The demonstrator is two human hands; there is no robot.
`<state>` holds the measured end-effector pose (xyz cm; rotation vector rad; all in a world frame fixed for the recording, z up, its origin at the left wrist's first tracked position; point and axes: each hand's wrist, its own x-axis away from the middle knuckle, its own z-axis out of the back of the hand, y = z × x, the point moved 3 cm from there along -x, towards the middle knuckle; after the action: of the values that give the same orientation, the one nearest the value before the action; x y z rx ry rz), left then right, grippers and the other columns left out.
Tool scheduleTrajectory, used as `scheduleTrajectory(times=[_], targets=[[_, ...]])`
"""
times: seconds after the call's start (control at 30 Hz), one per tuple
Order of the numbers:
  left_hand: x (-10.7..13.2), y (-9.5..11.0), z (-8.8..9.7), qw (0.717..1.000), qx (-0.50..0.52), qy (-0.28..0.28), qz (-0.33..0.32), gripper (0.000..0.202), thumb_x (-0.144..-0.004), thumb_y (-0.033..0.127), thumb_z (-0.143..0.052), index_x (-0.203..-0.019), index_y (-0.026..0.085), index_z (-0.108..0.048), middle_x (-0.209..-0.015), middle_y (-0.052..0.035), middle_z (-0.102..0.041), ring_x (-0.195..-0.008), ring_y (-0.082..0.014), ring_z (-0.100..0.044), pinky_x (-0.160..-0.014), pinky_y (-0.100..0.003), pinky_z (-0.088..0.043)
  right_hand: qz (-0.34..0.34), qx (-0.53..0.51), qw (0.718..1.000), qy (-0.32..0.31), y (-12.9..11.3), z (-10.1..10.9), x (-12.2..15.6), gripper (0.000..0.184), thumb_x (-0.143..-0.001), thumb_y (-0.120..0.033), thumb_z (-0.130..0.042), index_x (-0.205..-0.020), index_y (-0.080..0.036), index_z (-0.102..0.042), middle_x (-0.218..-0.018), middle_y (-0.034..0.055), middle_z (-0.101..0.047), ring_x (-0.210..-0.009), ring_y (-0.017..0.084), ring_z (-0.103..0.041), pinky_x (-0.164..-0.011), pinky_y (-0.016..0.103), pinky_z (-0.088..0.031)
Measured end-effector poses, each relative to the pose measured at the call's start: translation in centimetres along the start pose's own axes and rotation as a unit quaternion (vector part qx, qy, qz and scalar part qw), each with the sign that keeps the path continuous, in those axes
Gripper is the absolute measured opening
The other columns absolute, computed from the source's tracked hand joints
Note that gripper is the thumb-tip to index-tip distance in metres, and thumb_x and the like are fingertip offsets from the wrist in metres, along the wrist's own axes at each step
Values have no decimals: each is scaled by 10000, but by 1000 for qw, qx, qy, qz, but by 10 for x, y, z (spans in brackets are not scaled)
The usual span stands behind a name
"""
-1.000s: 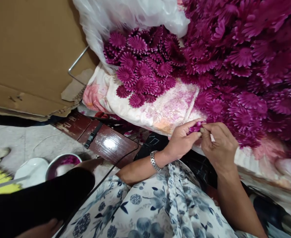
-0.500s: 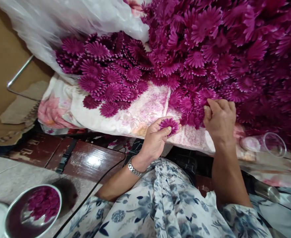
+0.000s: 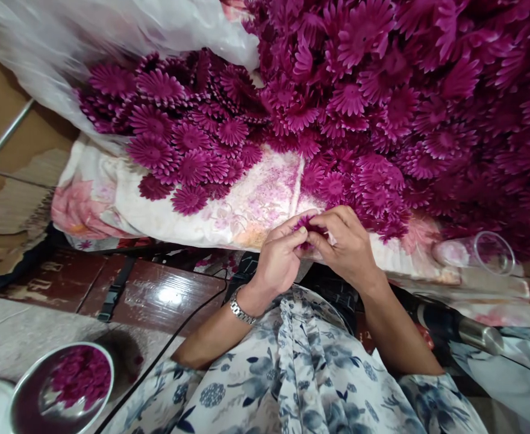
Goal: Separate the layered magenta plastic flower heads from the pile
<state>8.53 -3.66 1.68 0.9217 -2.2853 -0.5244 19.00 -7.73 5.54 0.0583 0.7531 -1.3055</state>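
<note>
A magenta artificial flower (image 3: 307, 224) sits pinched between both my hands at the near edge of a floral cloth (image 3: 247, 208). My left hand (image 3: 277, 259), with a metal watch at the wrist, grips it from the left. My right hand (image 3: 346, 247) closes its fingertips on it from the right. Most of the flower is hidden by my fingers. A big heap of the same magenta flowers (image 3: 382, 102) covers the cloth just beyond my hands.
A clear plastic bag (image 3: 111, 36) spills more flowers at upper left. A metal bowl (image 3: 61, 386) with magenta pieces stands on the floor at lower left. A clear plastic cup (image 3: 486, 253) lies at right. Brown cardboard (image 3: 3, 102) fills the far left.
My right hand left the flower heap and came back to meet my left hand; both now pinch the flower that the left hand held alone. The view shifted slightly.
</note>
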Motion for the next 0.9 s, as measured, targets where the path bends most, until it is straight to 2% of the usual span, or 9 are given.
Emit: scheduleTrajectory(times=[0.13,0.33,0.43,0.57,0.63,0.77,0.9], targets=[[2,-2,3,1000,-11,-15,11,282,-641,164,-685,-920,130,-709,-850,-59,-699,-724,-129,-612,-616,-209,-466,2,-8,1000,-6,3,-13,3,114,-882,-155,-506,-783,-175,-560,-722,41,-584,-727,159,-522,-674,284,-462],[3,-5,6,1000,-19,9,-10,298,-619,236,-747,-900,141,-721,-862,-55,-711,-838,-170,-640,-749,-256,-489,46,70,996,44,-1,-15,10,104,-875,-102,-482,-823,-155,-554,-700,54,-581,-686,167,-509,-649,296,-452],[2,-5,8,999,-12,16,-28,290,-635,261,-747,-895,137,-715,-877,-67,-714,-914,-195,-641,-812,-284,-492,16,68,994,86,1,-8,9,83,-861,-101,-502,-840,-162,-555,-732,56,-591,-704,165,-527,-658,291,-464],[0,-2,11,998,-13,22,-55,269,-676,274,-722,-903,131,-699,-861,-71,-710,-848,-187,-660,-800,-318,-518,-28,89,983,160,10,13,4,81,-835,-102,-549,-827,-183,-550,-725,28,-571,-708,148,-543,-646,264,-466],[0,1,11,998,-9,19,-62,265,-691,262,-708,-922,134,-694,-858,-66,-708,-833,-177,-664,-811,-322,-522,-32,96,984,148,11,18,1,76,-837,-103,-547,-830,-179,-548,-741,32,-570,-721,146,-550,-660,261,-471],[-1,4,9,997,-2,27,-66,224,-694,221,-686,-904,144,-695,-820,-46,-710,-809,-153,-666,-821,-287,-519,-21,93,993,73,8,15,0,70,-864,-113,-507,-875,-172,-544,-750,33,-576,-723,144,-563,-676,256,-478],[-1,5,9,997,-2,33,-68,191,-698,209,-672,-876,144,-698,-844,-49,-712,-824,-157,-662,-813,-279,-514,-20,118,991,65,6,8,6,189,-876,-109,-477,-1041,-158,-554,-782,39,-596,-722,146,-569,-692,261,-472]])
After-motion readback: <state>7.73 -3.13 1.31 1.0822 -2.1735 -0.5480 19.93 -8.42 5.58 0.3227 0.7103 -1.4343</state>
